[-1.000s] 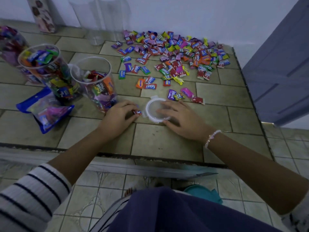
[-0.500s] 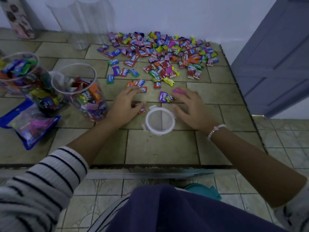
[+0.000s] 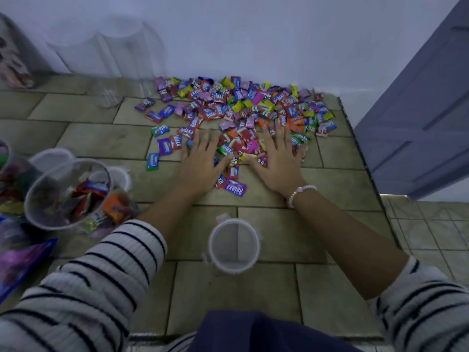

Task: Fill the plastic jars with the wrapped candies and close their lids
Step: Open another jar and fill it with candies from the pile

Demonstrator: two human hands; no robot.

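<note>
Tan stone-look tiles cover the surface, which runs back to a plain white wall, with a grey-blue door on the right. Wrapped candies lie in a loose, many-coloured heap against the wall, with strays scattered toward the person.

Both arms reach straight forward across the surface, striped sleeves pushed up to mid-forearm. The left hand lies palm down on the near edge of the heap, fingers straight and spread, its thumb angled inward; its grip is released and holds nothing. The right hand mirrors it just beside, also flat with fingers fanned over the candies, its grip released too. The two thumbs point toward each other, with a few candies between them. A beaded bracelet circles the right wrist.

Between the forearms, nearer the person, a clear round lid lies flat on the tiles, well apart from both hands. To the left stands an open plastic jar, partly filled with candies, and another jar is cut off at the frame's edge. Two more clear lids lie just behind the open jar. Blurred empty clear jars stand at the back by the wall, near a patterned canister. A blue bag lies at lower left.
</note>
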